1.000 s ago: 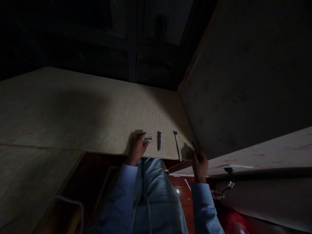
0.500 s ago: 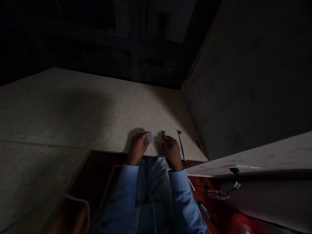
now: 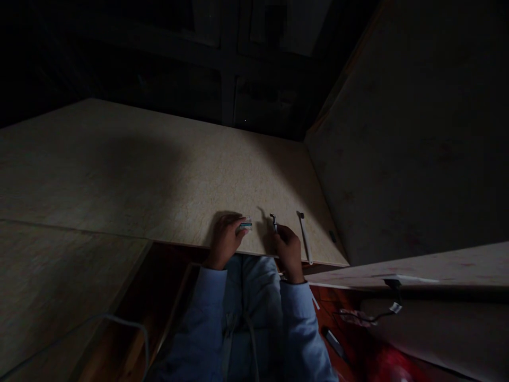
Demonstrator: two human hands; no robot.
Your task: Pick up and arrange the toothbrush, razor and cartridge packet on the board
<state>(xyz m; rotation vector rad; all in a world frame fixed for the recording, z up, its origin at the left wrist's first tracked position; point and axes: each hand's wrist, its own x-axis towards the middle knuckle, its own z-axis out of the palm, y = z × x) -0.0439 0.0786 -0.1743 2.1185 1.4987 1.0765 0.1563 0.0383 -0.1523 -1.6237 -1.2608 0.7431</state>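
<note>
At the table's (image 3: pixel 207 170) near edge, holds a clear box (image 3: pixel 246 225) in the left hand (image 3: pixel 223 241), pinched between thumb and fingers, parted only as far as the box demands; cannot tell whether raised or touching the table. Just right of it, holds a razor (image 3: pixel 274 223) by the handle in the right hand (image 3: pixel 289 250), with fingers curled closed and the head pointing away, seemingly lifted over its own shadow. To do this well, pinch the box by its sides without squeezing hard, grip the razor low on the handle, clear of any blade, and leave a gap between the two so as not to knock them together; probably worth working in from the edge, to guard against a drop. Counting left to right, makes out one cord (image 3: pixel 104 317), two hands, one box, one razor, one brush (image 3: pixel 305 239) lying just beside the right hand, one small dark piece (image 3: pixel 332 236) near the wall (image 3: pixel 413 175), too dim to identify, and, down on the floor (image 3: pixel 334 298), one dark slab (image 3: pixel 334 343) and one red bundle (image 3: pixel 392 363), blurred
</note>
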